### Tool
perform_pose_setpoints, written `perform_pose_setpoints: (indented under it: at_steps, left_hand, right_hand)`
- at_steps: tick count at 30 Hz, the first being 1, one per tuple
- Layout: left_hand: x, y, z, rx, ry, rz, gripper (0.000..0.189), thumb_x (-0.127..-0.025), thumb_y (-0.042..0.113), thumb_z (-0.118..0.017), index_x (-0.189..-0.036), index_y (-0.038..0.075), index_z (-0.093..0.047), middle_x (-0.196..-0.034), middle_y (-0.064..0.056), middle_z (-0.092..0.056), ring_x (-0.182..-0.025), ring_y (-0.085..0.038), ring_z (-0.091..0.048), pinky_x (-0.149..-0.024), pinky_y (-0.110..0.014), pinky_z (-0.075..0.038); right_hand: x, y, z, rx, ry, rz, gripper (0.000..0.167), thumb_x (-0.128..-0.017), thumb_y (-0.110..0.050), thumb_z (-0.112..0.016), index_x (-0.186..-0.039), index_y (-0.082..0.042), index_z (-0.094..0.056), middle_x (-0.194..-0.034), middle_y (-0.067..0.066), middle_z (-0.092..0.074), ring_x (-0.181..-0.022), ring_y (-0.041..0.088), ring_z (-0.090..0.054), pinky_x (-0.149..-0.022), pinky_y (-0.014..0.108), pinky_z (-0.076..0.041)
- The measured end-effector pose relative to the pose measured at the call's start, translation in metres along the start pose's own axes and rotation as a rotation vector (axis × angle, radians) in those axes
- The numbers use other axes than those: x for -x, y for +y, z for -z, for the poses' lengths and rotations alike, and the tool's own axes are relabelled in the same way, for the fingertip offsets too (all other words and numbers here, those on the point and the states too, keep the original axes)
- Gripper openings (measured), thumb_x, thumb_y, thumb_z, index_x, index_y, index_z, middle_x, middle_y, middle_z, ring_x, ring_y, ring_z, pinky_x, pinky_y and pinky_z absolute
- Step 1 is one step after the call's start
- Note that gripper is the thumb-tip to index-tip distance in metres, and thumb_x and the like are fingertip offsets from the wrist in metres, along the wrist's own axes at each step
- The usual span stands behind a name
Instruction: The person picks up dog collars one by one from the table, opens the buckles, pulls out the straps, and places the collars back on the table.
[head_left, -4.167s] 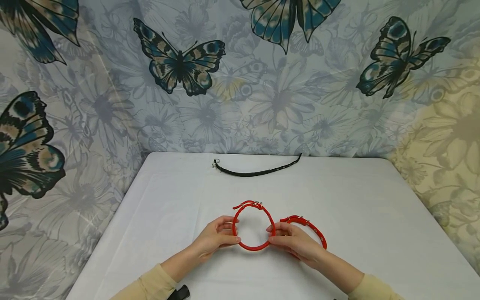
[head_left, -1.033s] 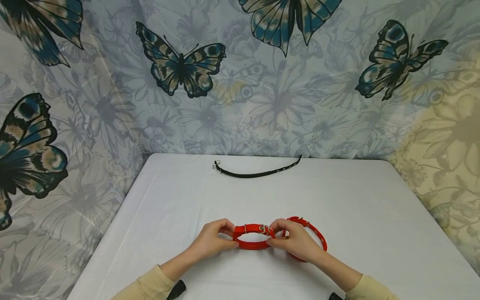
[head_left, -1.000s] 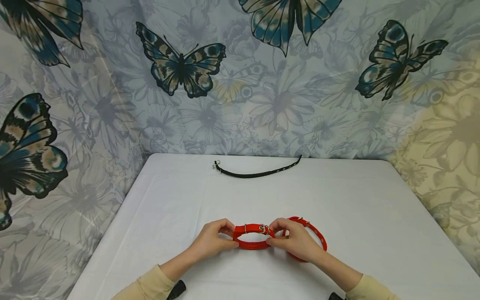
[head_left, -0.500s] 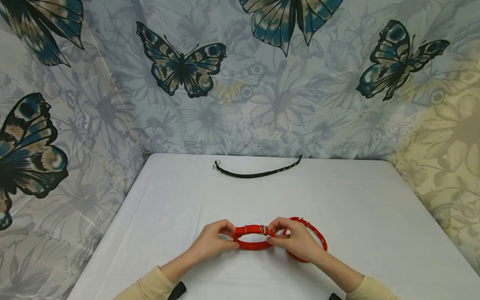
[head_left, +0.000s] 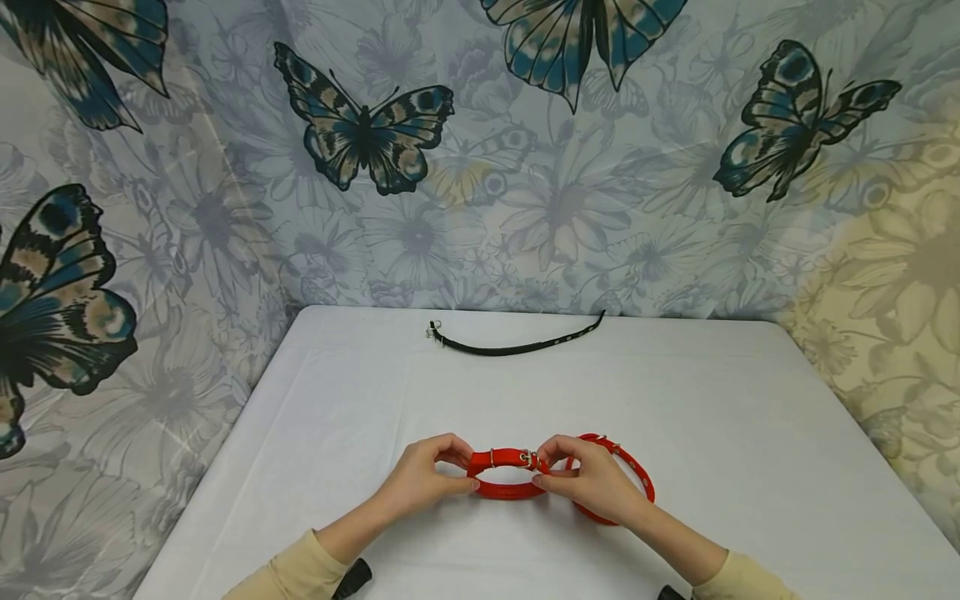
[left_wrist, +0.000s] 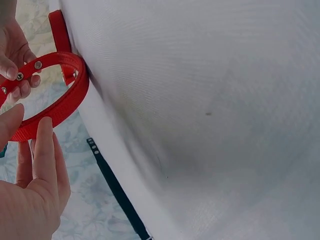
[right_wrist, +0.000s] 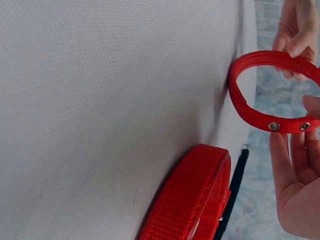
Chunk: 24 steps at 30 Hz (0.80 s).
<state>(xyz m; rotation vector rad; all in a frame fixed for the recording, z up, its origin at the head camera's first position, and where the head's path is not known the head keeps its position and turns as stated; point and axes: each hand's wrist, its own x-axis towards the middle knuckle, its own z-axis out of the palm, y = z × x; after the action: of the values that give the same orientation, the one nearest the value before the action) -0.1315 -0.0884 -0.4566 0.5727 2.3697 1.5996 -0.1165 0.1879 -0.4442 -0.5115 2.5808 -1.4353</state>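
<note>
Between both hands is a red pet collar, buckled into a ring, with a metal buckle and ring on its far side. My left hand pinches its left side between thumb and fingers. On the opposite side my right hand pinches it near the buckle; the right wrist view shows metal eyelets in the band by those fingers. A second red collar, also looped, lies on the table just right of the right hand, which partly hides it. In the left wrist view the held collar overlaps it.
A black collar with a metal buckle lies stretched in a shallow curve near the back edge of the white table. Behind the table hangs a butterfly-patterned cloth. Dark objects show beside both sleeves.
Since the oldest frame, the held collar has tilted from a full round ring to a flatter oval, with its buckle facing the head camera. Over the last second hardly anything moves.
</note>
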Motion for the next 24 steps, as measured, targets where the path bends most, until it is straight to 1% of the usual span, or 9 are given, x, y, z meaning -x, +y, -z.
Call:
perform_pose_setpoints:
  at_steps: [6, 11, 18, 21, 24]
  left_hand:
    - [0.001, 0.0, 0.0, -0.008, 0.008, -0.006, 0.024, -0.077, 0.015, -0.082, -0.097, 0.016, -0.068, -0.088, 0.01, -0.069, -0.093, -0.026, -0.065, -0.084, -0.047, -0.047]
    - [0.001, -0.001, 0.001, -0.017, 0.018, -0.008, 0.025, -0.076, 0.014, -0.083, -0.096, 0.017, -0.069, -0.087, 0.011, -0.069, -0.092, -0.025, -0.066, -0.084, -0.045, -0.048]
    - [0.001, -0.002, 0.001, -0.013, 0.019, -0.005, 0.024, -0.076, 0.014, -0.083, -0.096, 0.018, -0.068, -0.087, 0.011, -0.069, -0.092, -0.024, -0.066, -0.083, -0.046, -0.048]
    - [0.001, -0.003, 0.001, -0.021, 0.017, -0.005, 0.025, -0.076, 0.016, -0.083, -0.096, 0.019, -0.068, -0.088, 0.012, -0.069, -0.092, -0.024, -0.066, -0.083, -0.047, -0.048]
    - [0.0, -0.001, 0.002, -0.038, 0.016, -0.019, 0.025, -0.076, 0.019, -0.084, -0.097, 0.019, -0.069, -0.088, 0.012, -0.069, -0.092, -0.022, -0.066, -0.082, -0.046, -0.049]
  right_hand:
    - [0.0, -0.002, 0.0, -0.009, 0.012, 0.029, 0.019, -0.083, -0.024, -0.08, -0.095, -0.021, -0.066, -0.091, -0.008, -0.067, -0.089, 0.015, -0.06, -0.069, 0.027, -0.054]
    - [-0.001, -0.005, 0.001, -0.021, 0.011, 0.051, 0.02, -0.083, -0.026, -0.08, -0.096, -0.021, -0.066, -0.091, -0.007, -0.066, -0.088, 0.014, -0.06, -0.068, 0.027, -0.056]
    - [-0.002, -0.009, 0.002, -0.032, 0.017, 0.039, 0.023, -0.082, -0.027, -0.081, -0.098, -0.021, -0.066, -0.091, -0.007, -0.066, -0.09, 0.013, -0.062, -0.076, 0.026, -0.057]
    - [-0.002, -0.01, 0.001, -0.034, 0.016, 0.037, 0.022, -0.082, -0.027, -0.081, -0.098, -0.02, -0.066, -0.091, -0.006, -0.066, -0.09, 0.013, -0.062, -0.075, 0.026, -0.057]
    - [-0.002, -0.01, 0.0, -0.036, 0.014, 0.028, 0.022, -0.082, -0.026, -0.08, -0.097, -0.02, -0.067, -0.092, -0.006, -0.066, -0.088, 0.012, -0.063, -0.073, 0.026, -0.057]
